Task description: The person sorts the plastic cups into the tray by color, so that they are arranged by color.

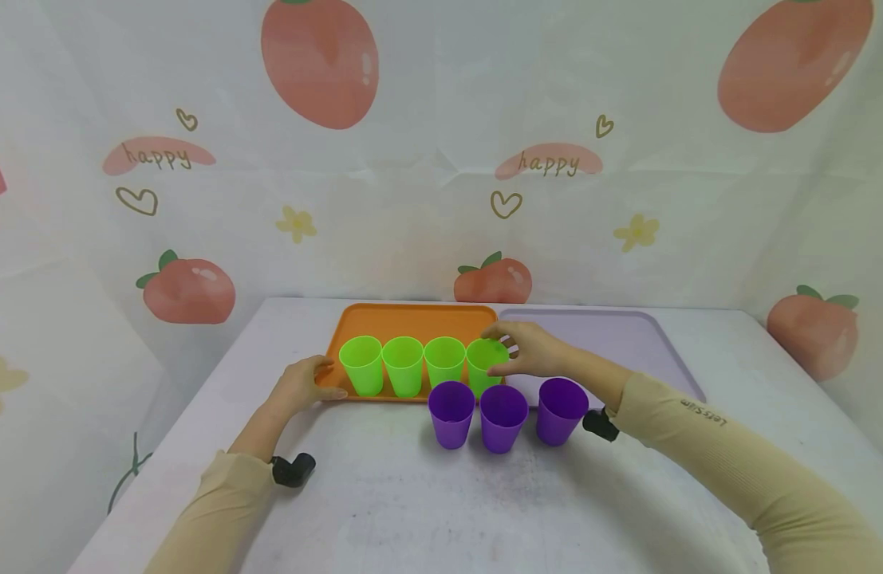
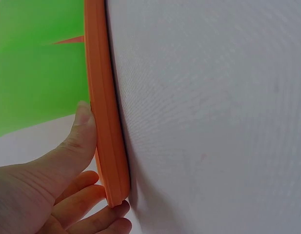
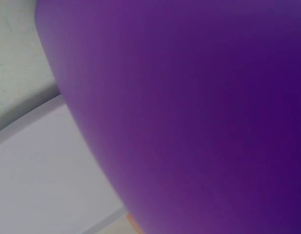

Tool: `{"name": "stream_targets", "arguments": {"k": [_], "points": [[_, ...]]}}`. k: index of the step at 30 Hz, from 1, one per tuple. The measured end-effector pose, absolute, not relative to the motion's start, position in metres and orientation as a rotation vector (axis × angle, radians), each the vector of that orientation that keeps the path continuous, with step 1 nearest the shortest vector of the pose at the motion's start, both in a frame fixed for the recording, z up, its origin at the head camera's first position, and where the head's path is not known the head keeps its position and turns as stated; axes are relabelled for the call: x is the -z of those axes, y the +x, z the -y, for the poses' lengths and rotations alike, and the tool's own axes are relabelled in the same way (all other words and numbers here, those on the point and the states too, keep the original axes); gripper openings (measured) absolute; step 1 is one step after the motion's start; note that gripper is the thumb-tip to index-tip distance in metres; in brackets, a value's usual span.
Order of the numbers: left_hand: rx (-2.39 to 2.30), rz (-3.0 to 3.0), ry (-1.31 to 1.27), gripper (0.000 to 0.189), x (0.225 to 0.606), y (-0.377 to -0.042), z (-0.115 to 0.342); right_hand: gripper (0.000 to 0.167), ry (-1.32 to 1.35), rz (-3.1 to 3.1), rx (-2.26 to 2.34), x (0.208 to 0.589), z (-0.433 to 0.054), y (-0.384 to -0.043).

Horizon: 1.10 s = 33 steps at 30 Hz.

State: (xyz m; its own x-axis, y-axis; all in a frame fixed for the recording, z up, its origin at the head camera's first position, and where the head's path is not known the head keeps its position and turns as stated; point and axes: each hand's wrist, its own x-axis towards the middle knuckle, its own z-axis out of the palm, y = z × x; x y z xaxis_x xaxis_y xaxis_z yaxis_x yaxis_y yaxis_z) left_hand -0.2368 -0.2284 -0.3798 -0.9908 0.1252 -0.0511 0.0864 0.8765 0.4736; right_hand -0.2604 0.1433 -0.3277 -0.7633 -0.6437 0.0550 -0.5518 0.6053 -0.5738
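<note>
Several green cups stand in a row along the front of an orange tray (image 1: 412, 316). My right hand (image 1: 533, 351) holds the rightmost green cup (image 1: 484, 381), thumb across its near side and fingers behind its rim. My left hand (image 1: 302, 387) grips the tray's front left corner, beside the leftmost green cup (image 1: 364, 373). In the left wrist view the thumb (image 2: 81, 131) presses at the tray's rim and the fingers curl round the corner. A purple cup (image 3: 179, 117) fills most of the right wrist view, hiding the right hand's grip there.
Three purple cups, left (image 1: 451, 422), middle (image 1: 502, 426) and right (image 1: 558, 418), stand on the white table (image 1: 384, 494) before the trays, below my right forearm. A pale lilac tray (image 1: 606, 331) adjoins the orange one on the right. A printed cloth (image 1: 427, 159) hangs behind the table.
</note>
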Motion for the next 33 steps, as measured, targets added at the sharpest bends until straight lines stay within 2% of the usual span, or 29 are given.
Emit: {"name": "stream_targets", "arguments": {"k": [21, 33], "points": [[-0.748, -2.954, 0.162, 0.072, 0.38, -0.237, 0.228, 0.054, -0.994, -2.698, 0.87, 0.322, -0.146, -0.258], [-0.731, -2.95, 0.154, 0.072, 0.38, -0.237, 0.228, 0.047, -0.956, -2.715, 0.99, 0.311, -0.164, -0.251]]}}
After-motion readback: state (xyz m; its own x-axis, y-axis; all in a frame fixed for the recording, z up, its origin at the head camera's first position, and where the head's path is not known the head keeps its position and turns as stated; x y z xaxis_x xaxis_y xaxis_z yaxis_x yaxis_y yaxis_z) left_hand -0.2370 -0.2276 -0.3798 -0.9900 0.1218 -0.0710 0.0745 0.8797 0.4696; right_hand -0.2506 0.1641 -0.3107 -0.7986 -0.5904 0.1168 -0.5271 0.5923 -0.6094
